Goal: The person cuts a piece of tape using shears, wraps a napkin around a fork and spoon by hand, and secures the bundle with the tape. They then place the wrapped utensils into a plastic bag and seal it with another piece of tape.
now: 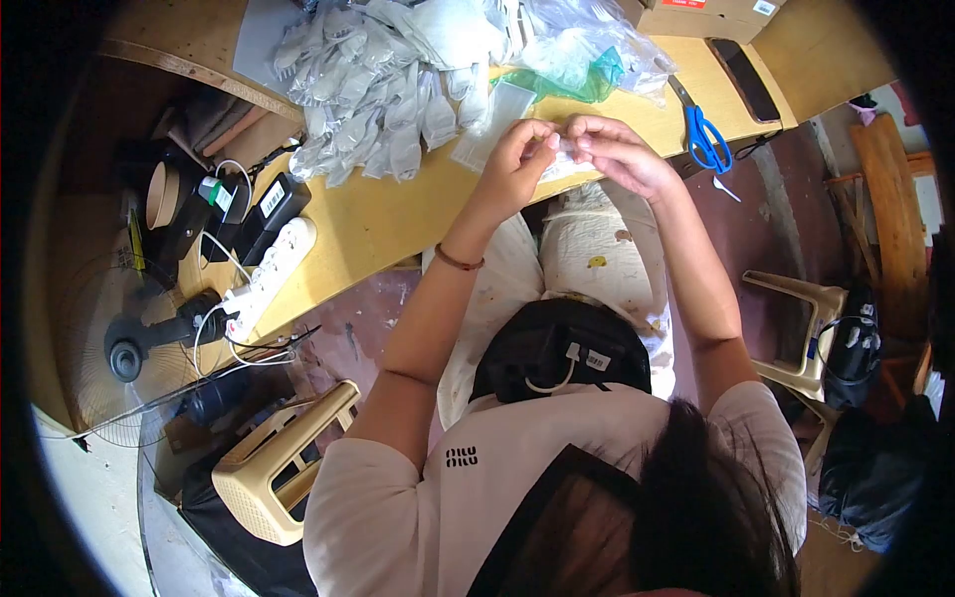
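My left hand (519, 167) and my right hand (625, 157) meet over the front edge of the table, fingers pinched on a small clear plastic bag (566, 159). Fingers cover part of the bag, and I cannot make out whether anything is inside. Just beyond my left hand lies a flat clear plastic sleeve (509, 102). Farther left spreads a big heap of white plastic cutlery in clear wrappers (368, 95). A green plastic bag (587, 82) and crumpled clear plastic (607, 35) lie behind my hands.
Blue-handled scissors (707, 139) overhang the table edge (378, 224) at the right, near a phone (744, 80) and cardboard box (696, 18). At the left are a power strip (277, 274) with cables and a fan (124, 348). Plastic stools (264, 488) stand on the floor.
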Available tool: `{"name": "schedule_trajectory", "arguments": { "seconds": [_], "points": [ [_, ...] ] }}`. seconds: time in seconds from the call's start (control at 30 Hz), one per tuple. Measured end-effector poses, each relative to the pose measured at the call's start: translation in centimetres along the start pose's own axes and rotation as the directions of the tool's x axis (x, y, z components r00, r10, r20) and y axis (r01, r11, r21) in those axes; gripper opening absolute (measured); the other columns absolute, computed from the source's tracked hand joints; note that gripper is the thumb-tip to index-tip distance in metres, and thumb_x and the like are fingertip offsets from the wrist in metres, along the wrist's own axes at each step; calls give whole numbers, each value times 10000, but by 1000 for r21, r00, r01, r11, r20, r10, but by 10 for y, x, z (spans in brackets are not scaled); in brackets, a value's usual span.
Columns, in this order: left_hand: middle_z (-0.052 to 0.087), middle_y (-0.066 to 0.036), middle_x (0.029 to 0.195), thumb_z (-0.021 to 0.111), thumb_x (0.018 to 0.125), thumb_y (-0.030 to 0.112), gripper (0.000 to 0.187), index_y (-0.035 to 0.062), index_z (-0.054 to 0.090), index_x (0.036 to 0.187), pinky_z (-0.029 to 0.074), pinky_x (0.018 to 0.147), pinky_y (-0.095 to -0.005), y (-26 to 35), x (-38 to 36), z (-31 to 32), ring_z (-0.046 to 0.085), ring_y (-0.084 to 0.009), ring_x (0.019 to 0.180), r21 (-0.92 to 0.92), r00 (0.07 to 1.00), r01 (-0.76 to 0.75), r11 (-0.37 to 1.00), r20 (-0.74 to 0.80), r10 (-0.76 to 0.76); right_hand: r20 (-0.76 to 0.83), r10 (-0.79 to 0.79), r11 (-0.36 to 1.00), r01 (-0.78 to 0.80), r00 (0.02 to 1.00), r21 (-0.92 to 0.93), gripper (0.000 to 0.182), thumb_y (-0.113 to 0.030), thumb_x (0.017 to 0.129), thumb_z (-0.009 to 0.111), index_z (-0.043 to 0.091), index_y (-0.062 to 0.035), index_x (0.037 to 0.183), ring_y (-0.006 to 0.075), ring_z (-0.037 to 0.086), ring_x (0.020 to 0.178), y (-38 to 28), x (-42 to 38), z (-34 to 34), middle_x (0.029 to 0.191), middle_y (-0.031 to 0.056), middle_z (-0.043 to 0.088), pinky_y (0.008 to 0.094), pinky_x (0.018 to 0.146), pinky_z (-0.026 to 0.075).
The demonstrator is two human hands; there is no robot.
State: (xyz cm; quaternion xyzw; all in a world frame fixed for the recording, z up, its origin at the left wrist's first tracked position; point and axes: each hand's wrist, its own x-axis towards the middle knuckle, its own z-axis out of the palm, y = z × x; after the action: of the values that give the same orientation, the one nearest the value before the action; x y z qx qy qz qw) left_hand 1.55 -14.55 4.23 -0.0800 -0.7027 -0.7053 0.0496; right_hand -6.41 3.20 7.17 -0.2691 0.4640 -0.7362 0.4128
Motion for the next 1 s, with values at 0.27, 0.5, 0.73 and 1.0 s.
{"name": "schedule_trajectory", "arguments": {
  "seconds": [0.27, 0.5, 0.73, 1.0],
  "points": [
    [531, -93, 994, 576, 861, 62, 82, -8, 537, 877, 483, 716, -262, -3, -1, 5, 577, -138, 797, 107, 973, -69, 992, -211, 90, -227, -58, 808, -87, 972, -583, 120, -154, 887, 599, 578, -39, 858, 29, 473, 751, -6, -4, -2, 819, -44, 556, 199, 678, 391],
    [541, -124, 962, 615, 788, 42, 95, -18, 547, 817, 493, 646, -273, 8, 4, 7, 596, -178, 770, 249, 947, -162, 955, -232, 221, -286, -70, 784, -124, 956, -608, 125, -132, 855, 649, 584, -29, 830, 26, 482, 701, -4, -2, -2, 770, -39, 562, 190, 615, 388],
    [590, -143, 923, 635, 766, 40, 93, -31, 575, 759, 491, 746, -286, 22, 3, 6, 604, -192, 853, 392, 963, -73, 917, -213, 168, -316, -75, 747, -157, 946, -646, 156, -136, 836, 682, 579, -32, 782, 24, 460, 663, -7, 0, 4, 731, -43, 545, 199, 584, 378],
    [602, -110, 852, 590, 877, 88, 153, -59, 561, 841, 547, 678, -248, 1, 9, 9, 634, -145, 730, 208, 953, 14, 978, -300, 50, -278, -129, 730, -99, 952, -676, 157, -139, 836, 684, 590, -22, 789, 27, 452, 651, -4, 1, 0, 714, -50, 533, 195, 582, 379]
  ]
}}
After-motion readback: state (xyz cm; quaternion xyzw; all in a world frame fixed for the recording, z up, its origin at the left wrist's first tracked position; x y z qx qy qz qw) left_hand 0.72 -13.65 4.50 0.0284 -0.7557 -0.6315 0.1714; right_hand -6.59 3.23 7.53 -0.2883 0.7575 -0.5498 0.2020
